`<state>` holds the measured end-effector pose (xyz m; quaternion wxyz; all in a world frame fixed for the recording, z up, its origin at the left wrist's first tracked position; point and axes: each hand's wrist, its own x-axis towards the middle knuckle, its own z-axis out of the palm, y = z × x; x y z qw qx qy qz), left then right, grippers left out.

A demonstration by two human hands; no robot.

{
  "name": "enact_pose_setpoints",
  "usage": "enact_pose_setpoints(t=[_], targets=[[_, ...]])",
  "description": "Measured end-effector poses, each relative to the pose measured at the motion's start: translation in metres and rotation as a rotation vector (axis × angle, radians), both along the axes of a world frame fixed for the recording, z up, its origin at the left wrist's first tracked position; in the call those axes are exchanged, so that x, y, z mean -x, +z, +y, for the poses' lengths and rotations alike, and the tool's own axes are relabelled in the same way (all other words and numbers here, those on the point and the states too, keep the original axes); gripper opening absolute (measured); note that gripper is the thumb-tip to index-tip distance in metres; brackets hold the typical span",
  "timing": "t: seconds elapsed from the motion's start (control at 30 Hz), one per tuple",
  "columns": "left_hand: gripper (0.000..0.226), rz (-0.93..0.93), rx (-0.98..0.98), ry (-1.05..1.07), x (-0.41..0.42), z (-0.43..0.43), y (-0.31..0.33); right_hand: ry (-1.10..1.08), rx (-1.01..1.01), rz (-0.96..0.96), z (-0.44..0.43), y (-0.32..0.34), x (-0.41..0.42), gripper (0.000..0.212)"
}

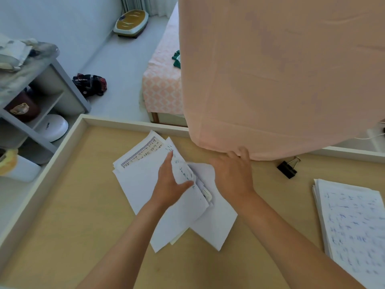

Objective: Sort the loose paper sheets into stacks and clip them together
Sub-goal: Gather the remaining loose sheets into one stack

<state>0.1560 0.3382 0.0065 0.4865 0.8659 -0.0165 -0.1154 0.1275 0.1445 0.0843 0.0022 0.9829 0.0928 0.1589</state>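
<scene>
Worktop [83, 205]: light wood with a raised white rim. Loose sheets [135, 180] lie in a messy, fanned pile near the middle, closer to the far edge than the near one. Most are blank side up. One at the far end of the pile shows a printed strip with a patterned border, and another has handwriting on it.

Left hand [170, 182]: on the pile, fingers straight and together pointing at the far edge, thumb splayed to the right. The handwritten sheet runs up between thumb and fingers, and its edge curls off the pile there. No curled grip visible; it reads as flat contact.

Right hand [233, 176]: palm down over the right part of the pile, back of the hand to the camera. The fingertips end at the hem of a pink cloth [270, 69] that hangs over the far edge (it blocks most of the far-right view). Can't tell whether the fingers are bent or pinching anything; the tips are foreshortened against the hem.

Binder clip [287, 168]: black with wire handles, on bare wood near the far edge, right of the right hand and apart from it. It holds no paper.

Squared stack [352, 226] of sheets with blue handwriting: at the right edge, well apart from the pile, unclipped.

Grey shelf unit [37, 97] stands off the left edge.
</scene>
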Motion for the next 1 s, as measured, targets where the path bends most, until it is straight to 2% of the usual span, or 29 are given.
enact_pose_setpoints(t=[0.07,0.13,0.2,0.27,0.33,0.4,0.43,0.47,0.63,0.7,0.73,0.8,0.87,0.9,0.97,1.0], targets=[[0.091,-0.001,0.151,0.016,-0.01,-0.003,0.021,0.146,0.057,-0.143,0.006,0.027,-0.003,0.038],[0.048,0.002,0.209,0.022,-0.014,-0.002,0.038,0.187,0.057,-0.301,0.013,0.049,-0.005,0.032],[0.014,0.071,0.339,0.142,-0.015,0.0,0.055,0.165,0.052,-0.422,0.018,0.061,-0.006,0.021],[0.008,0.092,0.531,0.27,-0.016,0.005,0.066,0.06,-0.007,-0.478,0.018,0.066,-0.008,0.05],[0.011,0.091,0.707,0.347,-0.018,0.015,0.075,0.009,-0.157,-0.471,0.017,0.067,-0.01,0.078],[0.014,0.088,0.769,0.416,-0.021,0.029,0.074,0.016,-0.578,-0.27,0.021,0.062,-0.013,0.091],[0.013,0.091,0.736,0.467,-0.021,0.037,0.071,-0.019,-0.825,-0.086,0.024,0.056,-0.015,0.094],[0.012,0.095,0.663,0.522,-0.02,0.046,0.065,-0.081,-0.984,0.099,0.029,0.048,-0.018,0.093],[0.023,0.179,0.392,0.698,-0.008,0.089,0.018,-0.47,-1.206,0.692,0.047,-0.018,-0.029,0.079],[0.021,0.224,0.275,0.709,0.0,0.105,-0.002,-0.516,-1.217,0.947,0.057,-0.047,-0.029,0.045],[0.023,0.255,0.203,0.693,0.004,0.111,-0.012,-0.504,-1.17,1.014,0.064,-0.059,-0.027,0.025],[0.042,0.321,-0.023,0.66,0.012,0.122,-0.03,-0.511,-1.082,0.976,0.08,-0.081,-0.024,0.004],[0.067,0.389,-0.299,0.646,0.022,0.13,-0.04,-0.573,-0.96,0.87,0.097,-0.098,-0.024,0.006],[0.073,0.409,-0.358,0.644,0.026,0.132,-0.042,-0.598,-0.847,0.822,0.105,-0.104,-0.026,0.011],[0.08,0.413,-0.344,0.629,0.031,0.134,-0.049,-0.615,-0.657,0.797,0.118,-0.116,-0.03,0.045],[0.081,0.41,-0.31,0.621,0.031,0.135,-0.051,-0.617,-0.631,0.804,0.124,-0.117,-0.031,0.059]])
